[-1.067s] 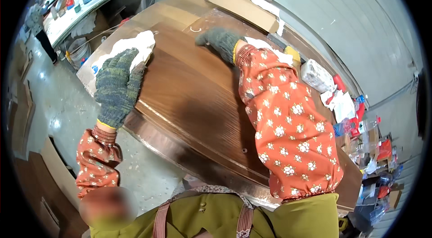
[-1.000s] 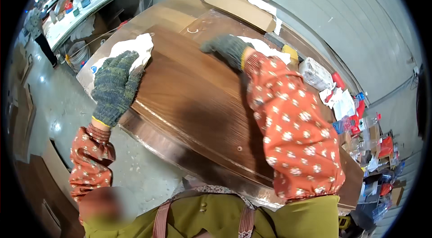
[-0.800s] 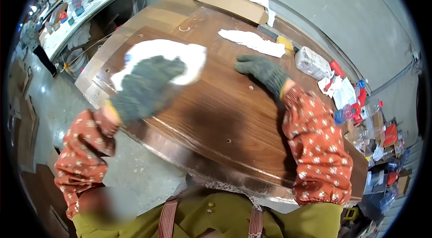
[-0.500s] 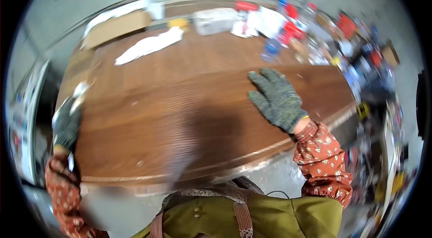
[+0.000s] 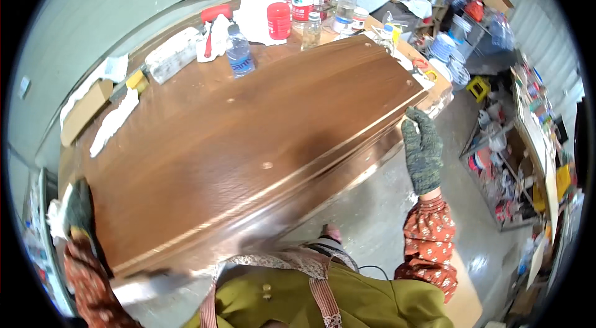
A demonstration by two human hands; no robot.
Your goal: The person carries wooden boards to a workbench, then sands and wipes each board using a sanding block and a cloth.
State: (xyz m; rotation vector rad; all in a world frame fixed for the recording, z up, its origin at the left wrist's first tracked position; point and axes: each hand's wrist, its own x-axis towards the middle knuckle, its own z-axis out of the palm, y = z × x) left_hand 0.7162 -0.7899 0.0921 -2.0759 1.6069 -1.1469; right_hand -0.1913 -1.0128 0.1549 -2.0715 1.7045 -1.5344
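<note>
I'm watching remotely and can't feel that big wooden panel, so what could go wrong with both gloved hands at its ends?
1. The right hand touches only the moulded edge near one corner of the glossy brown wooden panel, and the left hand is at the far end; the grip may slip.
2. Plastic bottles and a red can stand at the far edge; shifting the panel could topple them.
3. The white cloth by the left hand might snag.

One wooden panel [image 5: 248, 142], four clear bottles [image 5: 239, 55], two gloves [image 5: 423, 151].
</note>
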